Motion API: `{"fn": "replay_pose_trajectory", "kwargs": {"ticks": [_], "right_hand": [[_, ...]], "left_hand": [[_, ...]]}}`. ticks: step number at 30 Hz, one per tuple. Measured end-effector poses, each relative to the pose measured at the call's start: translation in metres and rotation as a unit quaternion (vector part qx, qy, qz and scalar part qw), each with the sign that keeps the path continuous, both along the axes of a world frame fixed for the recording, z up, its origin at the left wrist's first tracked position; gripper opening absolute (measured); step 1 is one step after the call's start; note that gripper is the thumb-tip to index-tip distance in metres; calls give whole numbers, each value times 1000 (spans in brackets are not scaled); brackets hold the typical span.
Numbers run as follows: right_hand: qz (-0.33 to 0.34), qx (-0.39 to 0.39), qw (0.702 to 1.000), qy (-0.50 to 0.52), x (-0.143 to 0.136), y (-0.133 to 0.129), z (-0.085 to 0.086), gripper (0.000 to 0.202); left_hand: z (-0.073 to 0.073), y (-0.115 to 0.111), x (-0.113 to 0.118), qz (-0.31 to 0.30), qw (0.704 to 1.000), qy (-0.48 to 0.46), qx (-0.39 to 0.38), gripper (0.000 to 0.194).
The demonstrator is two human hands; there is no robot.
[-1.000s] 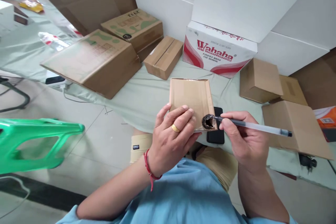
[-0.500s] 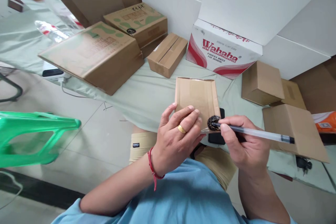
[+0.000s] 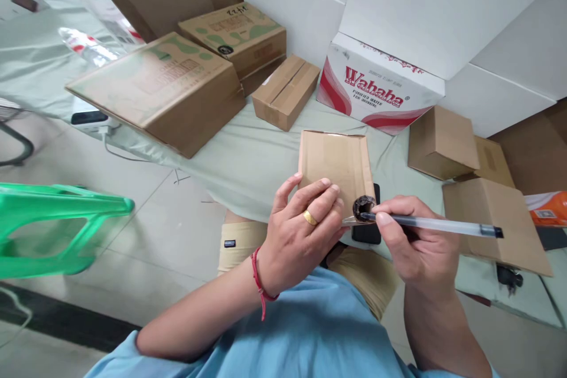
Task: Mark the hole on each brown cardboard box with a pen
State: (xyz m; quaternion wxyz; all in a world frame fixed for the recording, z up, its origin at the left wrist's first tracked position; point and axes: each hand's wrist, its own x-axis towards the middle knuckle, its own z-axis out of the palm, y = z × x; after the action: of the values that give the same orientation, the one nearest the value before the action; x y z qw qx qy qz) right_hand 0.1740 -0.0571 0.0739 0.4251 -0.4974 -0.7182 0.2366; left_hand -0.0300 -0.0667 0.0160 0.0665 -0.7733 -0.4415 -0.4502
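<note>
A small brown cardboard box lies in front of me near the table's edge. My left hand grips its near part, fingers over the top face and thumb low at the near edge. My right hand pinches a pen with a clear barrel and black ends. The pen's tip touches a dark, round, scribbled-looking patch at the box's near right corner; I cannot tell whether it is ink or a hole. Partly under that corner, a flat black object shows.
Larger cartons and a small taped box stand at the left back. A white and red water carton is behind, more brown boxes to the right. A green plastic stool stands on the floor at left.
The pen tip has shifted slightly within the dark patch, the right hand moving a little with it. The left hand keeps its hold on the box. The whole view has shifted slightly.
</note>
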Motion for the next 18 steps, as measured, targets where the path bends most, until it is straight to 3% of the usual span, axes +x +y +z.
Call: {"fn": "replay_pose_trajectory", "kwargs": {"ticks": [9,18], "right_hand": [[-12,-5,1000,5,2,-1,-1,14],[-83,77,993,45,13,6,0,10]], "left_hand": [[0,1,1,-4,1000,-2,-2,20],[0,1,1,1,1000,-3,-1,18]]}}
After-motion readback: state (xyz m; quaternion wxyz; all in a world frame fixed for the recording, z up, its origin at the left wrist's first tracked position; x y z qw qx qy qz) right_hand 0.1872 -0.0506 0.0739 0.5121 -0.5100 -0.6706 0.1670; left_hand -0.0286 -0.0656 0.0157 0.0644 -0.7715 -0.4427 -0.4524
